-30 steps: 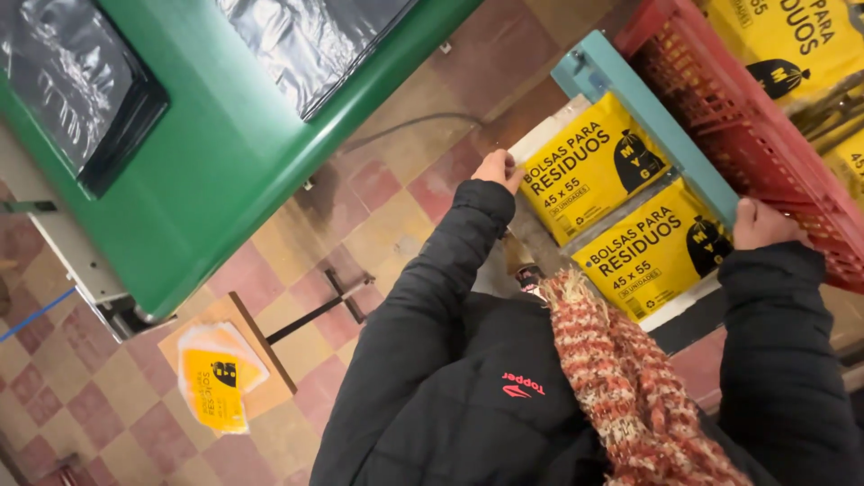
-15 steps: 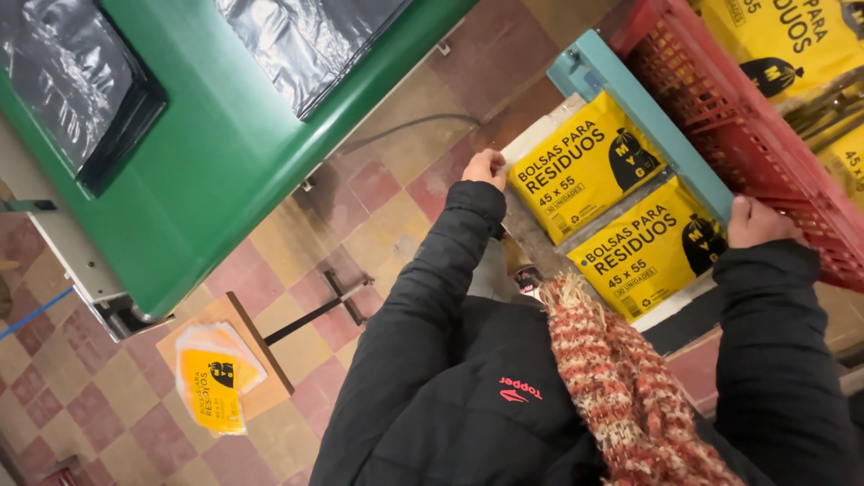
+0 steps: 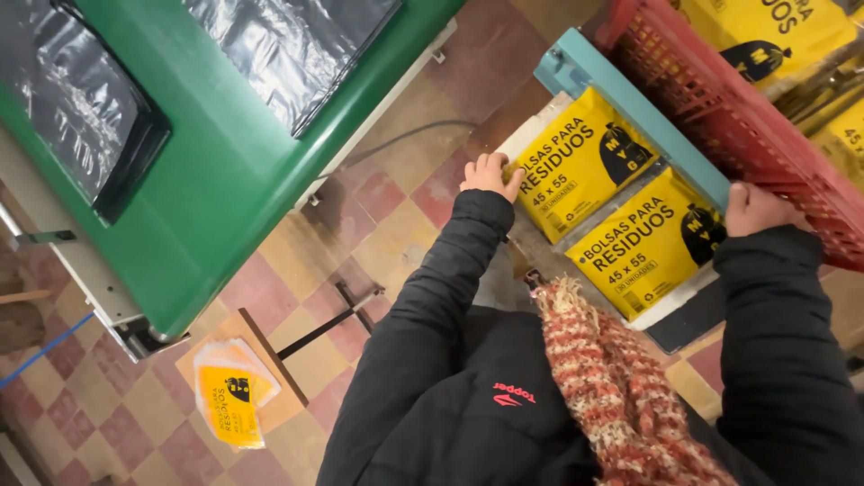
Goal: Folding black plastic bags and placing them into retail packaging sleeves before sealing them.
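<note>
Plainly glossy yellow bag packs [image 3: 580, 162]

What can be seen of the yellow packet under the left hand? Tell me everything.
The yellow packet is a flat, glossy plastic pack with black print and a black bag drawing. It lies on a pale platform, its upper edge tucked under the teal bar, beside a second yellow packet. The left hand rests fingertips on its left edge.
</note>
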